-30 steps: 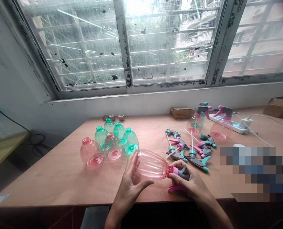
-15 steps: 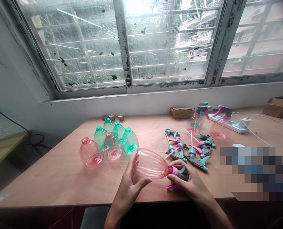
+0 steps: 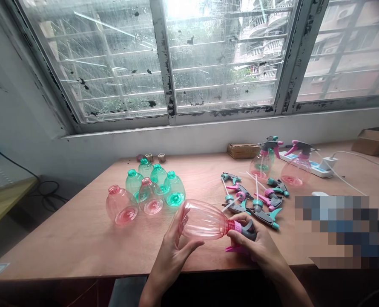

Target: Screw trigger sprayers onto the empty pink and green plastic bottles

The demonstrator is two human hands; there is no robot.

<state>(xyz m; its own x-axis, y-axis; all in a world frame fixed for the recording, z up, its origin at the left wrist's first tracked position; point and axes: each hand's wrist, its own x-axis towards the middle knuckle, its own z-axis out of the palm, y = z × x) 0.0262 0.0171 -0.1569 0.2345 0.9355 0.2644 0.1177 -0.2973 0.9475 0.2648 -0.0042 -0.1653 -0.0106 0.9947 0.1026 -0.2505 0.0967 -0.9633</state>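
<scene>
A clear pink spray bottle (image 3: pixel 205 219) lies sideways in the air between my hands, its neck pointing right. My left hand (image 3: pixel 176 243) cups the base end, fingers behind it and thumb along the near side. At the neck, my right hand (image 3: pixel 253 241) is closed around the pink collar and grey-and-pink spray head (image 3: pixel 247 231), whose pink trigger hangs below. The collar sits against the bottle's neck; whether it is fully tightened I cannot tell. Just beyond my right hand lie several loose spray heads (image 3: pixel 262 213) with white tubes, in grey with pink or teal.
Left of my hands stand open-necked bottles, pink (image 3: pixel 122 207) and green (image 3: pixel 175 189). At the back right are spray bottles with heads fitted (image 3: pixel 296 170), a power strip (image 3: pixel 320 168) and a cardboard box (image 3: pixel 374 140). A brown packet (image 3: pixel 243 150) lies by the wall.
The bottle and spray head have shifted slightly to the right, together with my right hand. My left hand still supports the base, nearly unmoved.
</scene>
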